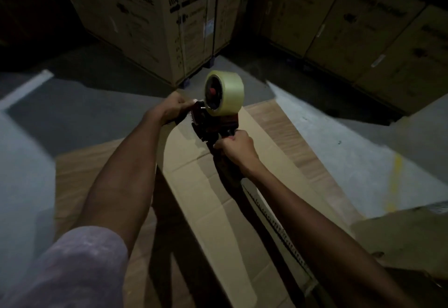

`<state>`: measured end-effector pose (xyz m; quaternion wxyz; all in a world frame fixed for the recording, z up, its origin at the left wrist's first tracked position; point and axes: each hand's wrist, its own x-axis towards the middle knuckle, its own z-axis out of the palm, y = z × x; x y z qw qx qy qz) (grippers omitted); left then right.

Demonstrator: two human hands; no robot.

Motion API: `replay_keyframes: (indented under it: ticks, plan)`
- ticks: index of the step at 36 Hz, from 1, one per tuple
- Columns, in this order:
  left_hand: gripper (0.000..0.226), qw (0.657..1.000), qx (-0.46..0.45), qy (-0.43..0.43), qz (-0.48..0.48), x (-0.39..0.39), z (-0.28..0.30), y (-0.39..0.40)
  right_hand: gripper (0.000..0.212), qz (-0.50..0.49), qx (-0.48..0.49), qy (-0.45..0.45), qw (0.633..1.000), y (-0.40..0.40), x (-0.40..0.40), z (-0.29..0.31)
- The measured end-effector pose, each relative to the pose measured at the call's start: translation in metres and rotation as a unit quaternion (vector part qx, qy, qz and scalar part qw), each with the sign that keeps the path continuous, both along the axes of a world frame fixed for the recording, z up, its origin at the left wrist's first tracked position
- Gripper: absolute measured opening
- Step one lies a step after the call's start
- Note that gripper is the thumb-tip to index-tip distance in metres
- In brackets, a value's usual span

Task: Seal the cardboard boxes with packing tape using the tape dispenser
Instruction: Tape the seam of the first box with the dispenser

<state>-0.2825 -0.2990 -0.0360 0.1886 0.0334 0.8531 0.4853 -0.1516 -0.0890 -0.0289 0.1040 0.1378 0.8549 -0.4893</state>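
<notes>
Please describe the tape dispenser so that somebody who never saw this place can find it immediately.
Start from the long flat cardboard box on the grey floor, in front of the stacked washing machine cartons. Above its far end two bare hands meet: the right hand grips a dark handle, the left hand holds the front. Between them is the tape dispenser, the only red thing, carrying a pale glossy tape roll.

You have one view only, taken from a head-worn wide-angle camera that faces forward and down along both outstretched forearms. It sits close: the left hand (173,108) and right hand (236,148) fall near frame centre, with the tape dispenser (218,113) between them. Beyond the hands the view reaches stacked cartons (155,16); below the hands it takes in a cardboard box (206,198). The edges curve noticeably, and the light is dim, so far detail is probably unreliable.
</notes>
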Motion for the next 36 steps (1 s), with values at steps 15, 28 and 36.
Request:
replay_keyframes:
  ticks: [15,28,36]
  plan:
    - [0.045,0.927,-0.280,0.248,0.008,0.005,-0.020,0.015,0.014,-0.017,0.029,-0.009,0.999,0.014,0.032,-0.006]
    - [0.037,0.845,-0.429,0.312,-0.076,0.032,-0.029,0.023,0.017,-0.031,0.015,-0.007,0.999,0.013,0.033,-0.004]
    - [0.045,0.857,-0.440,0.258,-0.077,0.028,-0.033,0.019,0.021,0.006,0.036,0.006,0.999,0.014,0.037,-0.001]
